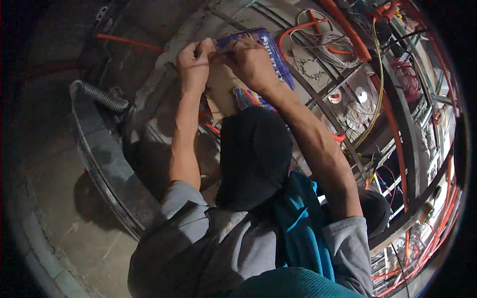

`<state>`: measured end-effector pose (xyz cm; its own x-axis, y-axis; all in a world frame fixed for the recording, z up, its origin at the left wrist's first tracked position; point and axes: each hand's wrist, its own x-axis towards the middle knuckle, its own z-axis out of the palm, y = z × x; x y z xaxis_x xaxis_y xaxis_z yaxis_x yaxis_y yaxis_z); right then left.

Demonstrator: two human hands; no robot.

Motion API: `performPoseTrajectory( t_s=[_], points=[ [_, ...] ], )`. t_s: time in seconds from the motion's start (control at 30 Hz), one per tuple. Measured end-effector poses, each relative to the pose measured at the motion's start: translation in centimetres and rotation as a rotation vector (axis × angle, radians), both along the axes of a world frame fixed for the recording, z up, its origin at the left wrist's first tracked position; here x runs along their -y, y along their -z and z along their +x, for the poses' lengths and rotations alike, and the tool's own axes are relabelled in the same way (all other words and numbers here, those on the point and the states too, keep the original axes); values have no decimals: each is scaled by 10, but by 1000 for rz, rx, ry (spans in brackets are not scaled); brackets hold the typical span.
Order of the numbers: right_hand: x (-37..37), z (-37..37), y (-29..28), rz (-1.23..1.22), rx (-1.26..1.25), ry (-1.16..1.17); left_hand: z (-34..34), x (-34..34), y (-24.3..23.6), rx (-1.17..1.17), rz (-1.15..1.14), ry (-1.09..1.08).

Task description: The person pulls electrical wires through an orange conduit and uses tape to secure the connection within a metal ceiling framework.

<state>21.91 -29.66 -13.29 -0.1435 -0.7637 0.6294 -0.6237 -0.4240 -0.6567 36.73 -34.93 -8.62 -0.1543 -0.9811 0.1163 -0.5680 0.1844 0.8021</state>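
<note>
Closest to the camera, a grey T-shirt sleeve (pixel 191 218) and a teal cloth (pixel 300 226) filled the lower view, with a dark hooded shape just above them. Both forearms rose from there toward a purple plastic packet (pixel 271 47) held overhead, and everything else is placed from that packet. The left hand (pixel 195 62) was pinched nearly shut at the packet's left edge, thumb against fingertips on something thin; what exactly it gripped was too small to tell. The right hand (pixel 251 62) lay curled over the packet's front, fingers closed toward the same spot, so the two hands met just left of the packet's middle. Below the packet, a bundle of coloured wires (pixel 246 97) hung beside the right wrist. To its right ran a thick orange conduit (pixel 348 32), with looped white cables (pixel 330 44) between the two. Far to its left sat a corrugated metal hose (pixel 99 97) against the concrete.

Judging by the grip, steady work here would mean keeping both pinches close together and pulling evenly, so the thin piece did not slip.
</note>
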Motion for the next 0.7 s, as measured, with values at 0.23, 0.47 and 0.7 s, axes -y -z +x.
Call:
performPoseTrajectory(
  t_s=[0.23, 0.47, 0.7],
  points=[
    [8, -18, 6, 295, 46, -37, 12, -1, 6, -222, 17, 126],
    [4, -4, 8, 424, 733, -296, 26, -15, 5, -148, 20, 108],
    [10, 22, 39, 236, 922, -417, 13, -13, 13, -662, 289, -88]
  ],
)
